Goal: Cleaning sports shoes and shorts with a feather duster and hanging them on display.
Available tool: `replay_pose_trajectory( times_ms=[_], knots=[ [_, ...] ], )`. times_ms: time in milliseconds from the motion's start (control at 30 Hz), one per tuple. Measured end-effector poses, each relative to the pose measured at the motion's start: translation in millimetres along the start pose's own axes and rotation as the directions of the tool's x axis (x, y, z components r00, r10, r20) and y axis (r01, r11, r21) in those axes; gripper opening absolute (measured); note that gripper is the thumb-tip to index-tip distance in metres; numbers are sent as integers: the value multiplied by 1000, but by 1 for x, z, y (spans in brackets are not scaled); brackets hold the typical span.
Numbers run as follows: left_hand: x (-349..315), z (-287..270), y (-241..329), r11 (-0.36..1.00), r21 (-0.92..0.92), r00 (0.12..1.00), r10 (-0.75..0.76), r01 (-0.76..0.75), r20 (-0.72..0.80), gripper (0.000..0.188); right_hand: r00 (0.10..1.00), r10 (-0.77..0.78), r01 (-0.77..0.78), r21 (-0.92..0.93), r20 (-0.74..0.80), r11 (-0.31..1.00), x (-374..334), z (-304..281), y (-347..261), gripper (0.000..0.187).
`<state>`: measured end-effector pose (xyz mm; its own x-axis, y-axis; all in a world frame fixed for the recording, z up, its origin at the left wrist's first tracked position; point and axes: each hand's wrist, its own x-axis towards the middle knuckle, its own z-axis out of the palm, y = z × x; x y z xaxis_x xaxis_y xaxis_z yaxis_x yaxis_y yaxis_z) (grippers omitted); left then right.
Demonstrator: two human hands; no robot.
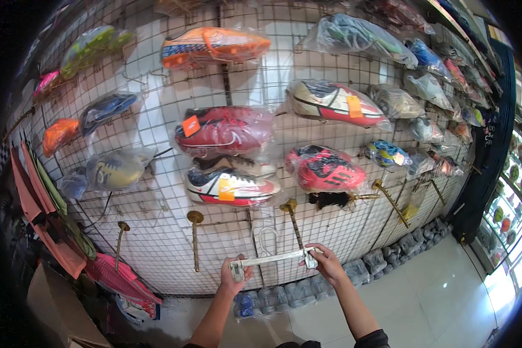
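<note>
A white clip hanger (272,258) is held level in front of me, its hook pointing up and away toward the wire grid wall. My left hand (232,278) closes around the clip at its left end. My right hand (326,265) grips the clip at the right end. Nothing hangs from the hanger. Just beyond it, a brass-coloured display rod (294,226) sticks out from the grid, and another rod (195,246) stands to the left. Above these, a white, red and black shoe (232,190) and a pink and black shoe (329,169) hang in clear plastic.
The wire grid (156,255) carries several plastic-wrapped shoes. Grey wrapped bundles (313,290) line its foot. Pink garments (122,281) hang on the left, above an open cardboard box (58,307). Tiled floor (423,296) stretches right toward a dark pillar (487,156) and shelves.
</note>
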<state>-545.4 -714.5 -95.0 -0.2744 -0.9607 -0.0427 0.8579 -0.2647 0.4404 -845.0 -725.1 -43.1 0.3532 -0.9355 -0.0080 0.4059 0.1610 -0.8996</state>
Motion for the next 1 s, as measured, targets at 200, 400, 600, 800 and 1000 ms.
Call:
replay_pose_trajectory(
  times_ms=[200,400,600,800,1000],
  knots=[
    [52,45,-47,998,-29,997,-58,60,50,21,999,-43,40,-75,-27,996,-6,-72,-44,27],
    [89,75,-100,998,-62,999,33,-32,22,23,998,-67,60,-286,-14,956,17,-152,-89,22],
    [84,90,-140,980,-89,983,169,-175,-77,22,945,-301,176,-573,-130,801,70,-237,-111,20],
    [69,83,-142,963,-72,954,244,-260,-175,22,830,-557,-140,-976,-25,-165,128,-271,-114,43],
    [64,99,-146,966,6,953,256,-258,-161,20,879,-477,-201,-913,-8,-355,146,-288,-104,36]
  ],
)
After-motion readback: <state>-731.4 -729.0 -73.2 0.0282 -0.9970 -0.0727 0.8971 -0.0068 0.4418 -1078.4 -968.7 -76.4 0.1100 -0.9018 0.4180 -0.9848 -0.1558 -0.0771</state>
